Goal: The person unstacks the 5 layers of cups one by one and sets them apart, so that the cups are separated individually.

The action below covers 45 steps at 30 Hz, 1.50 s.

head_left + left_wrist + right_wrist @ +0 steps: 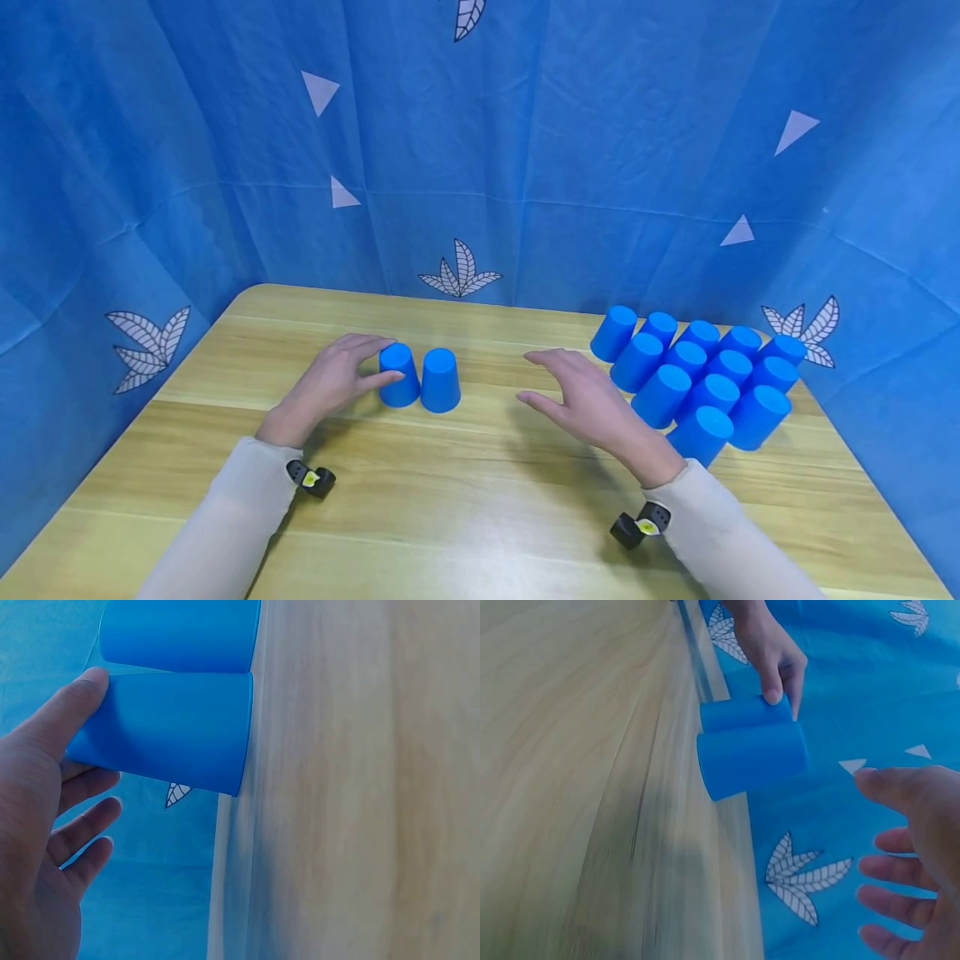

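Two blue plastic cups stand upside down side by side left of the table's middle. My left hand (341, 375) pinches the left cup (399, 379) near its top, thumb on the near side and fingers behind; the left wrist view shows this cup (172, 731) from close by. Right beside it stands the other cup (440, 382), which no hand touches; in the right wrist view this nearer cup (754, 757) partly covers the gripped one. My right hand (588, 400) hovers over the table between the pair and a larger cup group, its thumb and fingers apart, holding nothing.
On the right of the wooden table (450, 517), several more upside-down blue cups (686, 358) stand packed in rows, close beside my right forearm. A blue curtain (480, 150) with leaf and triangle prints hangs behind the table and along its sides.
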Motion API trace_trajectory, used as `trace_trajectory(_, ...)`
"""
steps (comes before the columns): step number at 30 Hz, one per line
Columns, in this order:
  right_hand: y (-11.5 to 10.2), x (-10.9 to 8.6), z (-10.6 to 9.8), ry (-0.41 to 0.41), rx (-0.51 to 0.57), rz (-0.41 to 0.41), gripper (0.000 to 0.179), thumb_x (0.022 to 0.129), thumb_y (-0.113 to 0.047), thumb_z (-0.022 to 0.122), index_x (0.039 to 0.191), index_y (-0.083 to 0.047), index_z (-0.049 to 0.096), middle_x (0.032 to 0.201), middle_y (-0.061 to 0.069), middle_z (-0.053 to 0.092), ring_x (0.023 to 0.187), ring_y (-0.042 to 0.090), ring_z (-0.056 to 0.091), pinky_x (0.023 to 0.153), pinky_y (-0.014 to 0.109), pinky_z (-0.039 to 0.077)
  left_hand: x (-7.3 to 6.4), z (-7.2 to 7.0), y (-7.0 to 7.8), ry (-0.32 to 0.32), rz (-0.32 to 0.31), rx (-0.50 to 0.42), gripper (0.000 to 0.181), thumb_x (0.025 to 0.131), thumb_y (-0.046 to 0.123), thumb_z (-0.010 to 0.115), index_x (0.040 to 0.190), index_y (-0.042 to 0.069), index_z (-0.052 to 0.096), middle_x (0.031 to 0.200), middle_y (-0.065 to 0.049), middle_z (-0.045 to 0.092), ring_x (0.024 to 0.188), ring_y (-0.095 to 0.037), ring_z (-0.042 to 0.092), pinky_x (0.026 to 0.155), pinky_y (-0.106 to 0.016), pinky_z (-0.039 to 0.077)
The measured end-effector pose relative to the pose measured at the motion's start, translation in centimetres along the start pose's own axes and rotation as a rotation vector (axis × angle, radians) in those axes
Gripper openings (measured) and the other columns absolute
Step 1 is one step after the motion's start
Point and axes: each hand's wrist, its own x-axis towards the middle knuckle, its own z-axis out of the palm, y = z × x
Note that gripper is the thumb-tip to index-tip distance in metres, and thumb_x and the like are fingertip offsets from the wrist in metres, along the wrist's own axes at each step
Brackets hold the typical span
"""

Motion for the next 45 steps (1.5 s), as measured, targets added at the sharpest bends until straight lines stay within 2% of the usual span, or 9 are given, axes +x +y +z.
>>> trace_trajectory(7, -1.5, 1.8, 1.2, -0.036, -0.018, -0.014, 0.06, 0.093, -0.052, 0.062, 0.139, -0.014, 0.054, 0.137, 0.007, 0.056, 0.129, 0.03, 0.049, 0.105, 0.053, 0.041, 0.0, 0.0, 0.0, 0.001, 0.004, 0.003, 0.069, 0.087, 0.058, 0.065, 0.136, 0.009, 0.059, 0.135, -0.013, 0.058, 0.128, -0.035, 0.049, 0.105, -0.056, 0.039)
trace_trajectory(15, -3.1, 4.0, 3.3, -0.016, -0.045, -0.068, 0.058, 0.092, -0.049, 0.065, 0.137, -0.013, 0.056, 0.134, 0.007, 0.059, 0.126, 0.029, 0.052, 0.106, 0.049, 0.041, 0.0, 0.0, 0.0, 0.015, 0.013, 0.011, 0.067, 0.087, 0.055, 0.067, 0.135, 0.009, 0.06, 0.133, -0.014, 0.059, 0.126, -0.035, 0.051, 0.104, -0.056, 0.04)
trace_trajectory(21, -4.6, 5.7, 4.6, 0.003, -0.131, -0.141, 0.06, 0.091, -0.052, 0.063, 0.136, -0.012, 0.057, 0.129, 0.007, 0.061, 0.12, 0.028, 0.057, 0.103, 0.047, 0.045, 0.0, 0.0, 0.1, 0.02, 0.02, 0.015, 0.066, 0.087, 0.054, 0.068, 0.134, 0.008, 0.06, 0.132, -0.014, 0.06, 0.125, -0.036, 0.051, 0.103, -0.058, 0.041)
trace_trajectory(29, -6.2, 7.3, 5.9, -0.005, -0.289, -0.198, 0.059, 0.096, -0.056, 0.053, 0.135, -0.012, 0.054, 0.127, 0.007, 0.061, 0.116, 0.028, 0.058, 0.098, 0.046, 0.048, 0.1, 0.1, 0.0, 0.04, 0.046, 0.015, 0.063, 0.086, 0.05, 0.07, 0.132, 0.008, 0.062, 0.13, -0.013, 0.062, 0.123, -0.034, 0.054, 0.102, -0.056, 0.043)
trace_trajectory(35, -6.3, 7.2, 6.4, -0.009, -0.305, -0.199, 0.051, 0.098, -0.049, 0.054, 0.132, -0.011, 0.056, 0.123, 0.006, 0.062, 0.112, 0.026, 0.06, 0.095, 0.043, 0.05, 0.1, 0.1, 0.0, 0.05, 0.062, 0.013, 0.062, 0.086, 0.048, 0.072, 0.132, 0.008, 0.062, 0.129, -0.013, 0.062, 0.122, -0.034, 0.054, 0.102, -0.054, 0.044)
trace_trajectory(40, -6.3, 6.3, 5.9, -0.003, -0.236, -0.181, 0.052, 0.096, -0.043, 0.061, 0.134, -0.008, 0.056, 0.124, 0.008, 0.061, 0.113, 0.026, 0.059, 0.097, 0.043, 0.049, 0.1, 0.2, -0.1, 0.053, 0.064, 0.001, 0.061, 0.086, 0.047, 0.072, 0.131, 0.007, 0.063, 0.128, -0.013, 0.063, 0.122, -0.034, 0.054, 0.102, -0.054, 0.043)
trace_trajectory(45, -5.7, 4.6, 5.0, 0.044, -0.165, -0.183, 0.051, 0.094, -0.04, 0.065, 0.131, -0.007, 0.058, 0.118, 0.007, 0.062, 0.108, 0.024, 0.06, 0.095, 0.04, 0.05, 0.1, 0.1, -0.1, 0.05, 0.054, 0.003, 0.062, 0.086, 0.048, 0.072, 0.132, 0.007, 0.062, 0.129, -0.013, 0.062, 0.123, -0.034, 0.054, 0.103, -0.054, 0.042)
